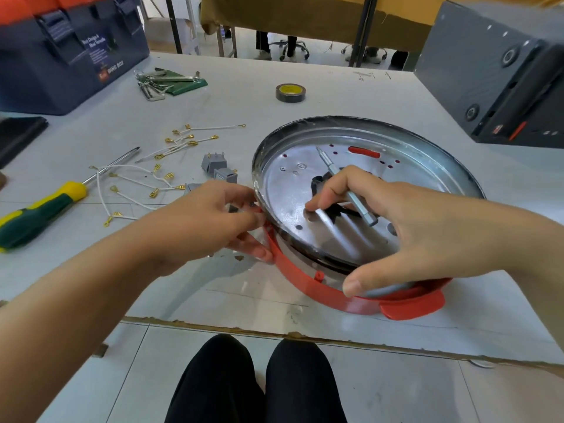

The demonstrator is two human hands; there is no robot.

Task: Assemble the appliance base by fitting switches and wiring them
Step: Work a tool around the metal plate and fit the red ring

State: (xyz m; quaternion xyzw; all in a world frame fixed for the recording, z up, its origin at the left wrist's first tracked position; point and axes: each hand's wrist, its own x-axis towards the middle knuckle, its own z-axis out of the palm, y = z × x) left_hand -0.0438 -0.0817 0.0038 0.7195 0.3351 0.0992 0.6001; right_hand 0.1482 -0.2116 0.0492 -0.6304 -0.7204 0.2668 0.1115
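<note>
The round appliance base, a shiny metal pan with a red outer ring, lies tilted near the table's front edge. My left hand pinches a small grey switch against the base's left rim; the switch is mostly hidden by my fingers. My right hand reaches over the pan, thumb on the red ring, fingers curled round a slim silver screwdriver that points away from me. Two grey switches and several white wires with gold terminals lie left of the base.
A yellow-green screwdriver lies at the left. Farther back are a blue toolbox, a green pouch with hex keys and a tape roll. A grey box stands at the right. My knees show below the table edge.
</note>
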